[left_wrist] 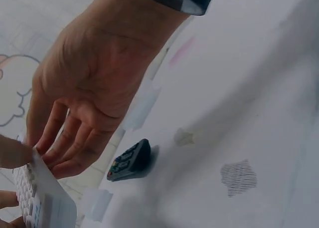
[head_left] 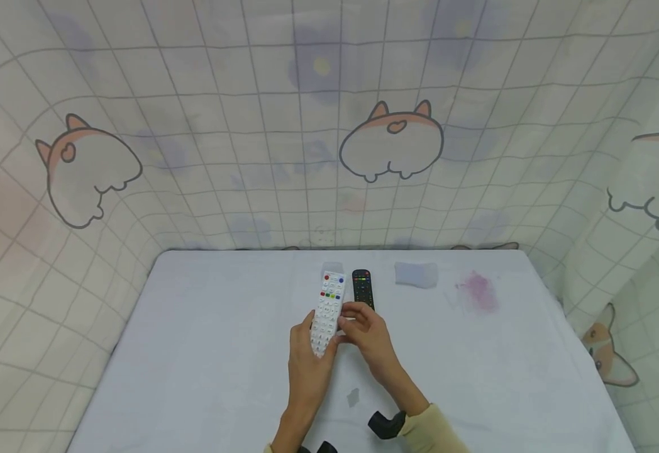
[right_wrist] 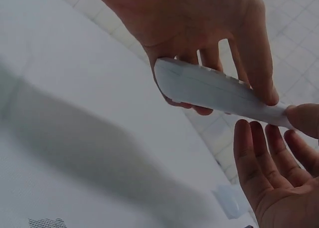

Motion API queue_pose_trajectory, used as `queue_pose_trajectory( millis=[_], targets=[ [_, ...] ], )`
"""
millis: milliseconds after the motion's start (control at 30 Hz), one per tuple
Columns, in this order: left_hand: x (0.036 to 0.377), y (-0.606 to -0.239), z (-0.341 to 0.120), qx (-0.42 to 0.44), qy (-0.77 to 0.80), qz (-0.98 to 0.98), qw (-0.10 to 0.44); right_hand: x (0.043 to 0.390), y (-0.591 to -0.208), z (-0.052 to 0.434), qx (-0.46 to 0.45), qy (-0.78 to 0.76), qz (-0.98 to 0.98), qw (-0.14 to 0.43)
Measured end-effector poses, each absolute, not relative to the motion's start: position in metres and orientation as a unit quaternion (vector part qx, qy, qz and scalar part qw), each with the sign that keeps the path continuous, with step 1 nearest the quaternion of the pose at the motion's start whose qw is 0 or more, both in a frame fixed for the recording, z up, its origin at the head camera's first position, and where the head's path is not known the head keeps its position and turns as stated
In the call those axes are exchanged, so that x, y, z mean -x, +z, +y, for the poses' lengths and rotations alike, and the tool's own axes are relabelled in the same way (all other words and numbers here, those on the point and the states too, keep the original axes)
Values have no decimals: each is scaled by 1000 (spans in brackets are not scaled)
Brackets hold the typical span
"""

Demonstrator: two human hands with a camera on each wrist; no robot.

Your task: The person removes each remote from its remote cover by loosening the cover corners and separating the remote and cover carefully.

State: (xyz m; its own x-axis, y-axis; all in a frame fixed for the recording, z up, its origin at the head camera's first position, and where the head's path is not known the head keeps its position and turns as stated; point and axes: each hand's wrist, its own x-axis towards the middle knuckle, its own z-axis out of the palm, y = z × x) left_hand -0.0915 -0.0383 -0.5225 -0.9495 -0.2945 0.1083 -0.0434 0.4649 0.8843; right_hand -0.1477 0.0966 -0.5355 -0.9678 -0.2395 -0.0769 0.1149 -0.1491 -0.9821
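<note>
A white remote control (head_left: 329,305) with small coloured buttons is held up above the table, buttons upward. My left hand (head_left: 310,372) grips its near end, thumb along one side and fingers round the other, as the right wrist view shows of the left hand (right_wrist: 199,28). At the remote's right edge is my right hand (head_left: 370,340), its thumb against the casing and its fingers bent just below. Beyond the right fingers lies a black remote control (head_left: 363,286) on the table, its near end hidden by that hand. In the left wrist view the white remote (left_wrist: 57,208) is partly cut off.
The white-covered table (head_left: 205,365) has a pale bluish patch (head_left: 416,275) near its back edge, a pink stain (head_left: 479,289) at right and a small grey patch (head_left: 353,397) in front. Gridded cloth (head_left: 250,157) with cartoon animals hangs behind and at both sides.
</note>
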Motion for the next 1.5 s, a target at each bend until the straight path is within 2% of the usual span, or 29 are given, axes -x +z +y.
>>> queue_pose_trajectory(
  millis=[300, 633, 900, 1500],
  targets=[
    [94, -540, -48, -129, -579, -801, 79, 147, -542, 88, 14, -728, 678, 97],
    [106, -544, -59, -155, -557, -813, 72, 153, -555, 81, -16, -681, 730, 62],
    [115, -549, -62, -179, -553, -813, 43, 152, -557, 73, -41, -608, 792, 19],
    [118, -570, -61, -170, -514, -839, 52, 148, -565, 60, -55, -512, 857, -19]
  ],
)
